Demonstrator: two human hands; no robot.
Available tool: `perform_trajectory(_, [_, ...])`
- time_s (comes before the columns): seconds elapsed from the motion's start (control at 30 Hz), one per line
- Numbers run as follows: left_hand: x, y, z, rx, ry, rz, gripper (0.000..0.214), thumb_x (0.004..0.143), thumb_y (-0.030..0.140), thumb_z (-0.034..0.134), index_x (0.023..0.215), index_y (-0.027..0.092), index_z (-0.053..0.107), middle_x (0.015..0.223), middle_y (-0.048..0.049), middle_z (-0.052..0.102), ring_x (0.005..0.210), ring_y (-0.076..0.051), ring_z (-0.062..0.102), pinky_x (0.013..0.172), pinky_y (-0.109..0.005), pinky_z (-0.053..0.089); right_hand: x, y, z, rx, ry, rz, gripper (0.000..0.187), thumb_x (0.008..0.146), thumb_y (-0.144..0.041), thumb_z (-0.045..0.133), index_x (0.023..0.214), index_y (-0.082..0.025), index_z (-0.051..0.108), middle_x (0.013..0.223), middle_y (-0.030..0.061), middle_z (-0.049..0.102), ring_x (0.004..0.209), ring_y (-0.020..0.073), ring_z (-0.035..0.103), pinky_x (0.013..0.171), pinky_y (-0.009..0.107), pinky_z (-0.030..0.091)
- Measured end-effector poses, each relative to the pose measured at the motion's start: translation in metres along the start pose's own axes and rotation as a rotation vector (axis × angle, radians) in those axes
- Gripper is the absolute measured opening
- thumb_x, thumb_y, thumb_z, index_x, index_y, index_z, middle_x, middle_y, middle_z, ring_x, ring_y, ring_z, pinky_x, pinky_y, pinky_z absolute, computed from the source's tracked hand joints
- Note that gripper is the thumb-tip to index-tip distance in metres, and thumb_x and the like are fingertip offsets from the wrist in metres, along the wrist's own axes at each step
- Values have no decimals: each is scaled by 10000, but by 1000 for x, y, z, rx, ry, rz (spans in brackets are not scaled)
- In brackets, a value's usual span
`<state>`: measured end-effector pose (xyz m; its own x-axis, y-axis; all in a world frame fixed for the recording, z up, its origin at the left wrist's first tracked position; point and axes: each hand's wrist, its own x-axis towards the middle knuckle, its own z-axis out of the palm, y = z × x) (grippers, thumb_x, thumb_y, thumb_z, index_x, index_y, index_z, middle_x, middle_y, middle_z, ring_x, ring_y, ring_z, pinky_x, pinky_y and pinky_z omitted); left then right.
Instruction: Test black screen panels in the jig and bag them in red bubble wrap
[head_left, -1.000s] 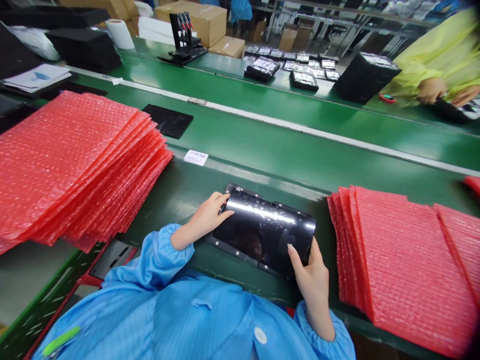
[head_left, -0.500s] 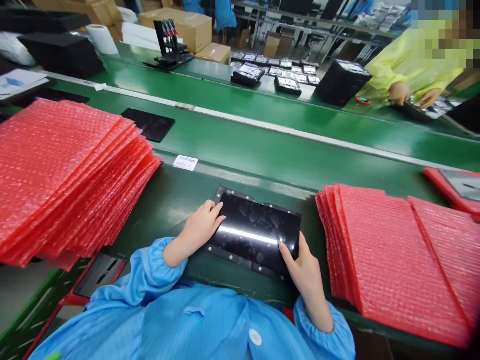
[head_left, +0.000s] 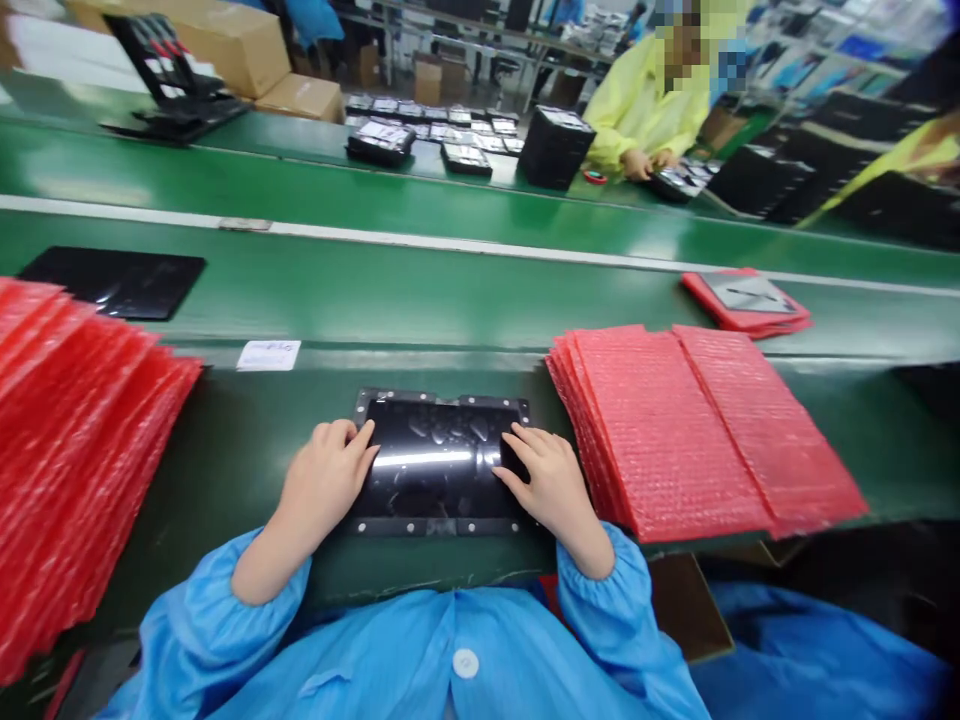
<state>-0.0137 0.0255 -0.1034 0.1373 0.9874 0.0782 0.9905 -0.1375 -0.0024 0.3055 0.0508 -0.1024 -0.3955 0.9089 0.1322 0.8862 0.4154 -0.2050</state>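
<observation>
A glossy black display panel (head_left: 435, 490) lies in front of me, a bright light streak across its face. It sits on a dark frame (head_left: 442, 527) with round silver dots along the near and far edges. My left hand (head_left: 330, 475) holds the panel's left edge, thumb and forefinger on the glass. At the opposite edge my right hand (head_left: 546, 478) grips the panel with its thumb and fingers over the right side. The fingertips under or behind the edges are hidden.
Red bubble-wrap bags are stacked at left (head_left: 75, 450) and right (head_left: 675, 430). A black panel (head_left: 116, 280) and a white label (head_left: 268, 355) lie further back. A grey plate on red wrap (head_left: 750, 300) rests at right. Across the green bench, a person in yellow (head_left: 645, 110) handles parts.
My view has swung to the right. The panel now lies squarer to me within the frame, and my right hand has shifted from the near right corner up its right side.
</observation>
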Motion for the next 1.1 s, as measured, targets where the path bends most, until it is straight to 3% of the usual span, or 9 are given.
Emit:
perform_trajectory(0.13, [-5, -14, 14, -30, 34, 127, 508, 987, 410, 363, 1382, 147, 544, 1507, -148, 459, 1382, -383, 370, 1045, -590, 371, -2, -2, -9, 45, -96, 42, 587, 879, -410, 638, 1400, -177, 498, 1442, 144, 540, 1336, 330, 468, 1113, 658, 241])
perform_trajectory(0.23, [-11, -25, 25, -79, -79, 181, 826, 874, 640, 462, 1517, 137, 338, 1600, -148, 280, 1469, -402, 208, 1101, -690, 222, -6, 1, -12, 48, -206, -1, 757, 811, -508, 691, 1444, -179, 438, 1538, 151, 408, 1408, 351, 380, 1090, 681, 276])
perform_trajectory(0.33, [-14, -30, 32, -100, -167, 152, 1000, 791, 727, 499, 1557, 145, 224, 1627, -135, 182, 1488, -393, 153, 1110, -692, 197, -10, 3, -10, 12, -249, -4, 805, 808, -531, 698, 1475, -198, 393, 1574, 138, 339, 1436, 344, 342, 1060, 666, 338])
perform_trajectory(0.53, [-17, -28, 37, -76, -144, 129, 922, 850, 717, 373, 1556, 143, 225, 1632, -96, 168, 1498, -376, 112, 1105, -696, 186, -5, -3, -16, -25, -199, 14, 815, 742, -559, 763, 1409, -182, 483, 1522, 149, 437, 1374, 355, 428, 1056, 613, 367])
perform_trajectory(0.7, [-16, -7, 35, -65, -55, 60, 911, 902, 677, 175, 1526, 18, 251, 1615, -158, 202, 1487, -380, 144, 1101, -713, 154, 28, -32, -15, -47, -71, 93, 597, 841, -486, 703, 1340, -200, 544, 1236, 137, 664, 1119, 302, 607, 950, 494, 442])
perform_trajectory(0.77, [-16, 3, 31, -78, -27, 37, 901, 915, 647, 115, 1510, -9, 280, 1605, -182, 228, 1479, -390, 165, 1102, -725, 122, 44, -46, -4, -41, -20, -26, 479, 896, -467, 643, 1319, -261, 556, 1285, 101, 626, 1159, 287, 565, 931, 456, 445])
perform_trajectory(0.97, [-16, 9, 37, -279, 22, -97, 832, 939, 592, 230, 1556, 41, 148, 1601, -222, 234, 1478, -369, 215, 1131, -686, 162, 76, -68, 31, -5, 101, -181, 326, 984, -459, 491, 1203, -242, 596, 1107, 91, 605, 1098, 241, 520, 999, 443, 389])
perform_trajectory(1.03, [-15, 5, 40, -406, 43, -135, 814, 945, 568, 261, 1559, 48, 139, 1595, -241, 236, 1481, -367, 214, 1145, -682, 138, 79, -69, 32, 12, 134, -175, 337, 976, -466, 501, 1161, -204, 607, 1069, 103, 591, 1042, 239, 523, 997, 445, 387])
perform_trajectory(1.1, [-15, 4, 35, -586, 84, -158, 721, 950, 545, 303, 1562, 170, 229, 1599, -160, 287, 1477, -332, 249, 1183, -622, 155, 77, -68, 26, 42, 203, -179, 349, 995, -452, 460, 1178, -190, 601, 1066, 101, 594, 1010, 231, 529, 1002, 443, 381])
